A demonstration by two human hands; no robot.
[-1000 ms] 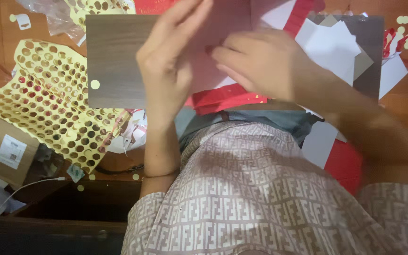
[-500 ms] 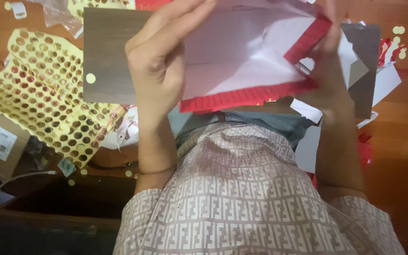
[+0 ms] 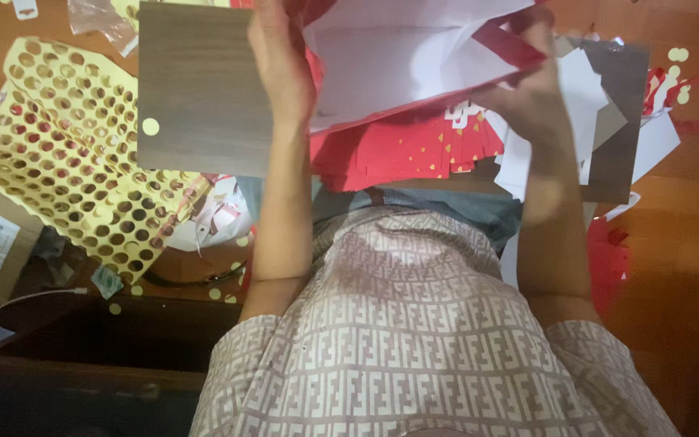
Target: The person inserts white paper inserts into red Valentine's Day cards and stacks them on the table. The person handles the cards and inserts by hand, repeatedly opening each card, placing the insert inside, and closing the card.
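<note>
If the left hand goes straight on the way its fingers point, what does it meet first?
Likely nothing more: the left hand already grips the red-and-white folded paper, and its fingers leave the picture's top edge.

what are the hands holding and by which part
Both hold one folded sheet of paper, white with a red border: the left hand grips its left edge, the right hand its red-edged right corner.
</note>
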